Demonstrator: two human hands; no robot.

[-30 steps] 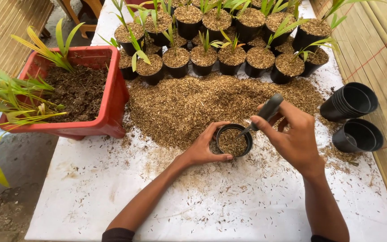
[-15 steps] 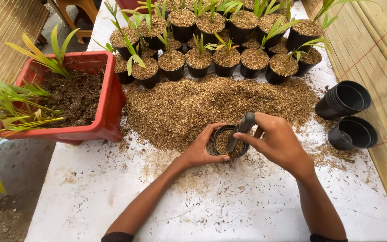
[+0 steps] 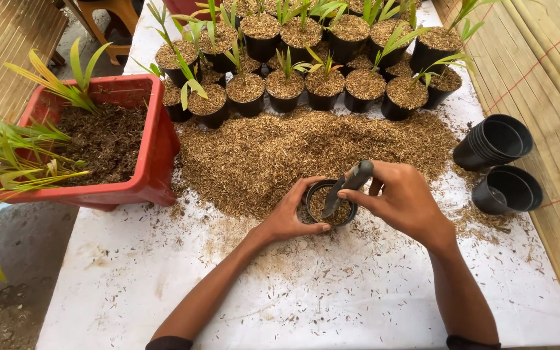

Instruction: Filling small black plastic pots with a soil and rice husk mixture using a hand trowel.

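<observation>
Between the left hand fingers cupping the small black pot, the right hand, gripping the dark-handled tool, works best plunging straight down at the husk's centre.

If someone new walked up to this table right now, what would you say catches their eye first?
Probably the big heap of brown husk spread across the middle of the white table. At its near edge, the left hand steadies a small black pot while the right hand pokes a dark-handled tool into it. The red tub of soil and seedlings stands out on the left.
</observation>
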